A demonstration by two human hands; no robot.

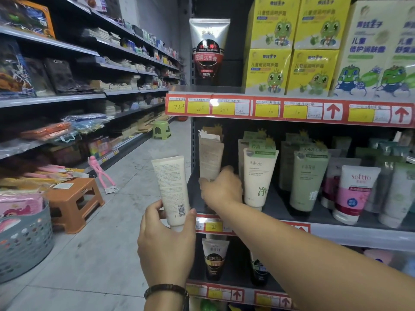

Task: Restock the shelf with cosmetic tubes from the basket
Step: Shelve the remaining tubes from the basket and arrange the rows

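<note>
Shop aisle with a grey floor, and shelving runs down both sides of the frame. Nearest us, at lower left, sits the basket (pixel 27 243), well apart from both hands. At lower centre our left hand (pixel 166 245) is clenched round the cap end of a cream tube (pixel 171 189). This tube stands upright, cap down, its long axis vertical and its printed back towards us.

Further in and to the right, our right hand (pixel 221 187) reaches onto the middle shelf (pixel 336 232). It grips the lower end of a beige tube (pixel 211 158) at the shelf's left end, thumb on the near side. Just right of it stands a white tube (pixel 258 176), with green and pink ones beyond.

We judge the coming move turns on one relation: the cream tube is left of the shelf's left-end spot and nearer to us. It already has the same upright set as the row, so it needs only a short carry right and inward. The right hand is nearer that spot and fills it, so it would have to clear out first.
</note>
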